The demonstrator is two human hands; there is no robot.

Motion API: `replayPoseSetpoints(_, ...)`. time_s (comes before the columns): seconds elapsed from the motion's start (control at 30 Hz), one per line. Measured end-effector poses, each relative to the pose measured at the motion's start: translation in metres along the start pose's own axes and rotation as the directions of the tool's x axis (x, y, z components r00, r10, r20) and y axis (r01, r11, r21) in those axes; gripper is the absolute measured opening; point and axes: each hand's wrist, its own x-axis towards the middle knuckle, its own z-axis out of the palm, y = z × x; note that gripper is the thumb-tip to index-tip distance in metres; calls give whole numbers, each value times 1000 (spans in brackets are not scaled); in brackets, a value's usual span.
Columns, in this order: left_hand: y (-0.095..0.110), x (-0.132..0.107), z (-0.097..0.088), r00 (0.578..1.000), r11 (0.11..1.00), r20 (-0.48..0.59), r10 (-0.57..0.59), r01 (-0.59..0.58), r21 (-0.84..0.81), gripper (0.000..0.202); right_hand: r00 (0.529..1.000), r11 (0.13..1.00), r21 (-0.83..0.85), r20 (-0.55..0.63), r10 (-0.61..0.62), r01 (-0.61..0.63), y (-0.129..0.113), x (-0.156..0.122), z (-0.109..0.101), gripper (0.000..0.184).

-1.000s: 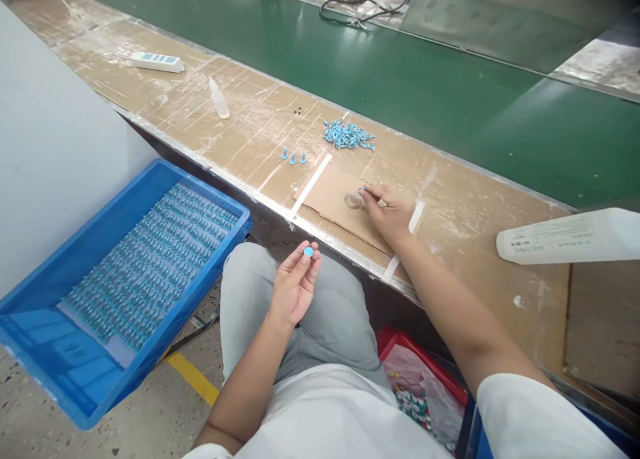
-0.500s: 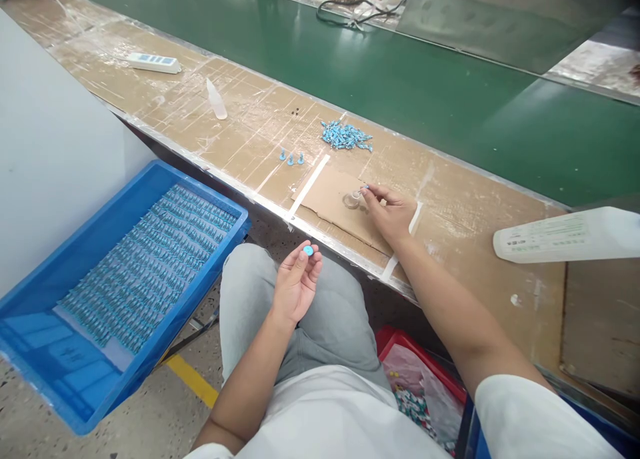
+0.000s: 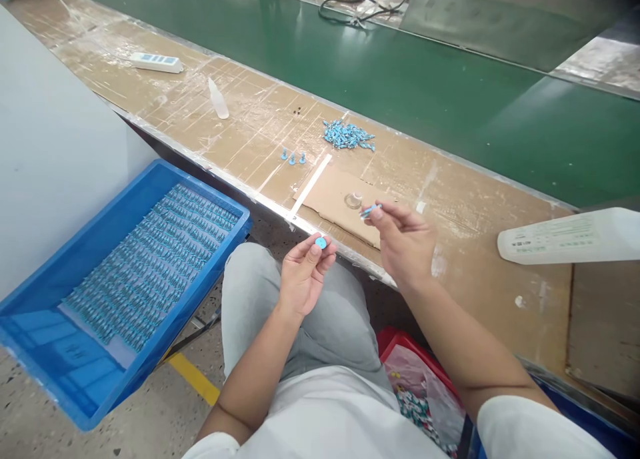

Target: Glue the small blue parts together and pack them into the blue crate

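My left hand [image 3: 306, 272] pinches a small round blue disc [image 3: 321, 243] between thumb and fingers, just off the table's front edge. Up and to the right, my right hand [image 3: 404, 242] grips a small blue figure-like piece [image 3: 371, 211] whose pale tip points left. The two pieces are apart. Below the right hand's piece lies a cardboard sheet [image 3: 333, 195], with a small clear round dish [image 3: 353, 200] on it. A heap of similar blue pieces [image 3: 347, 135] is behind the sheet. Three blue pieces [image 3: 293, 157] stand upright on discs to its left.
A blue tray [image 3: 200, 202] at the left holds many blue pieces in rows. On the table are a dropper bottle [image 3: 219, 100], a white power strip [image 3: 157, 63] and a large white bottle [image 3: 565, 237] lying down. A green belt [image 3: 450, 99] runs behind; a red bin [image 3: 393, 339] is below.
My right hand has drawn back from the dish toward me, carrying the blue piece. My left hand has moved a little up and right with the disc.
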Motion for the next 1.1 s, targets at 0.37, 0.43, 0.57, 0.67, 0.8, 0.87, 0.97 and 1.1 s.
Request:
replayPoseSetpoints(0.37,-8,-9,6,1000,1000,-19,6,-7,-30,30,980,984,-97,144,-138,152,-12,-60,20,25)
replayPoseSetpoints(0.43,-8,-9,5,1000,999,-23,13,-14,-37,30,980,980,-118,137,-147,163,-10,-62,21,26)
replayPoseSetpoints(0.57,-9,-9,3,999,998,-18,37,-38,-53,29,974,975,-123,149,-169,187,-7,-65,22,29)
replayPoseSetpoints(0.67,-9,-9,2,999,997,0,48,-48,-65,25,970,972,-124,165,-179,200,-6,-65,23,31)
replayPoseSetpoints(0.8,-8,-9,2,999,996,-8,53,-54,-64,25,969,966,-141,157,-192,215,-6,-65,24,30)
replayPoseSetpoints(0.87,-7,-9,2,998,997,-26,54,-56,-59,27,970,967,-143,152,-187,209,-5,-65,25,29)
replayPoseSetpoints(0.97,-7,-9,2,998,996,-43,55,-58,-61,28,974,972,-141,155,-167,190,-4,-65,26,27)
replayPoseSetpoints(1.1,-7,-8,2,997,995,-52,61,-64,-71,28,972,974,-131,168,-162,185,-1,-65,27,28)
